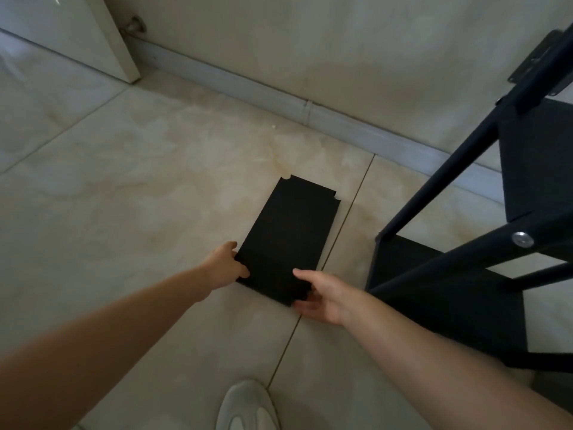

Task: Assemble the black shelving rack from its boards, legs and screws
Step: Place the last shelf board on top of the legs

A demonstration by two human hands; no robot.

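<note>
A black rectangular board (288,234) with notched corners lies on the tiled floor in the middle of the view. My left hand (224,265) grips its near left corner, thumb on top. My right hand (322,296) holds the near right corner, thumb on top and fingers under the edge. To the right stands the partly built black rack (459,274), with slanting black legs, two boards fixed in it and a silver screw head (522,238) on one leg.
A pale wall with a grey skirting board (310,114) runs across the back. A white door (77,32) with a floor stop is at the upper left. My white shoe (248,405) is at the bottom centre. A metal bracket (539,57) tops the rack.
</note>
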